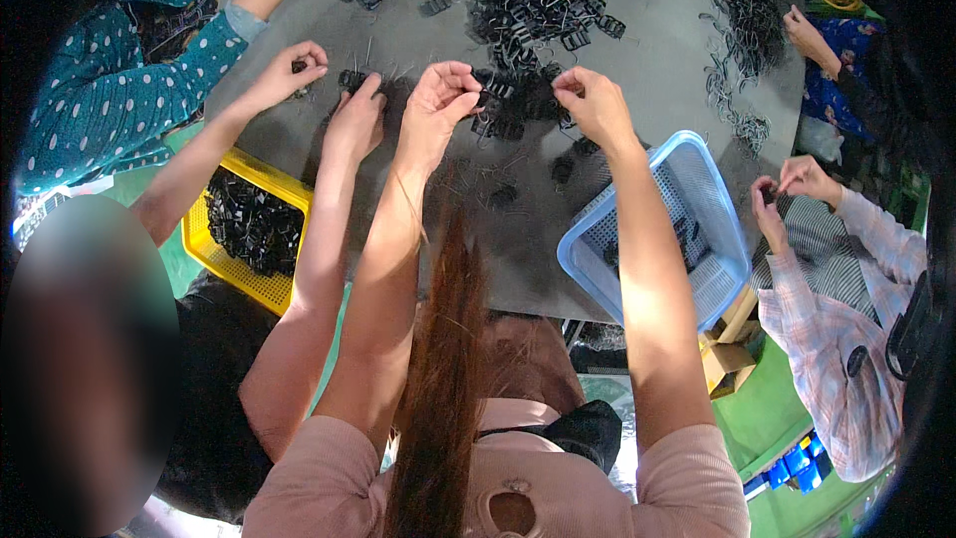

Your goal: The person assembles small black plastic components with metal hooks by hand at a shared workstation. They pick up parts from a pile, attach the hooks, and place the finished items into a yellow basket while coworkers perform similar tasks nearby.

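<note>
The top (558, 493) is pale pink and finely ribbed, with short sleeves (692, 468) and a rounded cut-out (513, 516) in front. Long, straight, reddish-brown hair (438, 389) hangs down the front, overlapping the table's (662, 60) near edge.

Beyond our left hand (438, 108) and right hand (596, 108), we saw black buckle-like pieces (543, 0) heaped on a grey tabletop (418, 35). Just this side of our right hand, our perforated basket (712, 184) was pale blue; left of our left hand, we had a yellow basket (239, 277) filled with black parts (254, 224). Our short-sleeved top (597, 488) was dusty pink, the long hair (448, 339) below our left hand reddish brown. To the left of our hands, we noted a teal sleeve (179, 85) with white polka dots; to the right, a pale pink-and-blue plaid shirt (827, 369) and green floor (757, 408).
</note>
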Action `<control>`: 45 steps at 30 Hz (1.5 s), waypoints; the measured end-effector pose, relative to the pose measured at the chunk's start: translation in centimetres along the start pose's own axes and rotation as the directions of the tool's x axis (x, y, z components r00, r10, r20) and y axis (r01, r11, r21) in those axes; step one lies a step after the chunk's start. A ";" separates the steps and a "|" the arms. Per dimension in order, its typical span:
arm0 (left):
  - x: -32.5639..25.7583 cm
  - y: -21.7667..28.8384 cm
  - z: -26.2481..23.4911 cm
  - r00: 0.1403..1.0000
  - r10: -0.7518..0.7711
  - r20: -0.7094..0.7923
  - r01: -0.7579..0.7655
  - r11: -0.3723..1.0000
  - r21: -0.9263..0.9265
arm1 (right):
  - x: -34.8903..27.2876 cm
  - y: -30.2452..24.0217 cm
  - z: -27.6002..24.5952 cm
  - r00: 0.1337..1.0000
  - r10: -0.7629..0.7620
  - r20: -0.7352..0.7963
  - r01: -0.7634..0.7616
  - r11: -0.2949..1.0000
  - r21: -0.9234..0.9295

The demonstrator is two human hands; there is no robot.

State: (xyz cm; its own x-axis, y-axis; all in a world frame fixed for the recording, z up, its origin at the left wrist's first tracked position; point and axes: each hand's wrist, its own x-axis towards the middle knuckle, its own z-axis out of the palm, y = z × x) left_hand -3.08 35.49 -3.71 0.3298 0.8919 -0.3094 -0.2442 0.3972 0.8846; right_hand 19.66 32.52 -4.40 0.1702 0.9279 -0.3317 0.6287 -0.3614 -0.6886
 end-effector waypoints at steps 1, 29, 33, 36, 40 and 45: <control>0.4 0.4 -0.1 0.999 0.026 0.025 -0.028 0.997 0.067 | 0.2 -0.9 0.8 0.999 -0.008 -0.037 0.009 0.999 0.032; -0.1 -4.5 -0.2 0.976 0.106 0.188 -0.207 0.204 0.957 | 1.3 -5.1 -2.7 0.924 0.137 0.357 -0.290 0.860 0.419; -3.5 -3.6 -1.7 0.974 -0.216 0.068 0.091 0.649 0.755 | 2.7 1.0 -0.1 0.982 0.175 0.068 -0.173 0.984 -0.028; -4.3 -3.2 -2.5 0.987 -0.158 -0.034 0.151 0.828 0.540 | 1.3 -1.7 2.7 0.980 0.145 -0.133 -0.178 0.943 -0.282; -4.4 -2.0 -2.8 0.995 -0.064 -0.083 0.103 0.703 0.704 | 0.4 -4.0 5.9 0.999 0.003 0.033 0.009 0.935 -0.354; -3.9 -2.0 -6.1 0.991 -0.034 -0.127 0.096 0.847 0.523 | -0.3 -3.3 4.0 0.965 0.167 0.200 -0.213 0.949 0.234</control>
State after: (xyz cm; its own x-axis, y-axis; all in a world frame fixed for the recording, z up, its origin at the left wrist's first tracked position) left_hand -9.44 32.51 -6.37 0.2191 0.8981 -0.3814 0.3017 0.3093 0.9018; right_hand 14.50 33.09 -4.67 0.1173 0.8170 -0.5646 0.3826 -0.5618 -0.7335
